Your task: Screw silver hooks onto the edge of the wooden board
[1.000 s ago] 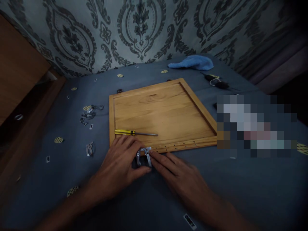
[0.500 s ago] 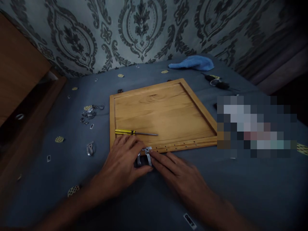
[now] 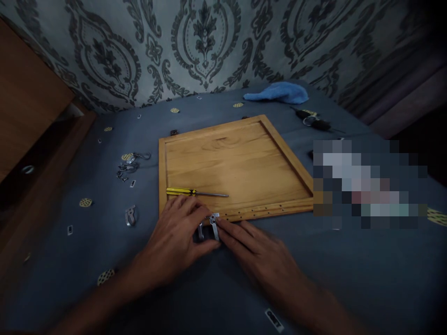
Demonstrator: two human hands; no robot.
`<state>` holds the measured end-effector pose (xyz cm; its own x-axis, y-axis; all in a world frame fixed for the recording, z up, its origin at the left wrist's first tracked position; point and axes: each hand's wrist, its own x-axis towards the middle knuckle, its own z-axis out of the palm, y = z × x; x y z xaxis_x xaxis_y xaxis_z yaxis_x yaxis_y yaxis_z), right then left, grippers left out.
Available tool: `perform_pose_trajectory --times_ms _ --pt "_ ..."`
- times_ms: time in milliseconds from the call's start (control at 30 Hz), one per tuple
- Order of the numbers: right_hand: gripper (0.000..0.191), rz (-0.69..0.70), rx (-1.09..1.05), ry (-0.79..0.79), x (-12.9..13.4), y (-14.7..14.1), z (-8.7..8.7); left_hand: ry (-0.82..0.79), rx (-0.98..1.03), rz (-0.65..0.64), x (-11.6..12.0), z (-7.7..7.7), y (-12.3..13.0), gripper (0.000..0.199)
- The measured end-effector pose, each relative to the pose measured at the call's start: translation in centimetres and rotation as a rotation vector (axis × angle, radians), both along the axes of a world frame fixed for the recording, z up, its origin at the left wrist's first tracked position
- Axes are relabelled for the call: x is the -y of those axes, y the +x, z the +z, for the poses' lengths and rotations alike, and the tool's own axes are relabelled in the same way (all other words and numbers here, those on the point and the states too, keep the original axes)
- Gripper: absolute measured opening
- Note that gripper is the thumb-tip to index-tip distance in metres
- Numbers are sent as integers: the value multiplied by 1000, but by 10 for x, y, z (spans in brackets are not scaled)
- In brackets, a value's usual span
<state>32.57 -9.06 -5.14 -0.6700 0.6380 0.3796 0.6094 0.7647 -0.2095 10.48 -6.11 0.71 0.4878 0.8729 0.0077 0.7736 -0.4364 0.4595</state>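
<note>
Left hand is cupped round a metal bracket at the framed wooden panel's near edge; right hand touches it, probably steadying, can't tell if pinching. Yellow-handled screwdriver lies on the panel, handy.

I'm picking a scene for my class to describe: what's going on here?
Someone's left hand curls around metal hardware at the near edge of a wooden panel; the right hand touches the hardware. A yellow-handled screwdriver lies on the panel. Other metal pieces lie on the blue cloth, left of the panel.
</note>
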Motion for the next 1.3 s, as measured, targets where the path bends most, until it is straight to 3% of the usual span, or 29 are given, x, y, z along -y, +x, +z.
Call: perform_pose_trajectory --times_ms 667,1067,1300 --pt "46 -9 -83 -9 -3 3 -9 -23 15 31 0 -2 -1 35" --pt "45 4 -62 -2 -5 2 -2 -83 30 38 -3 5 -5 43" --pt "47 7 -73 -22 -4 2 -5 -95 18 23 -4 7 -4 33"
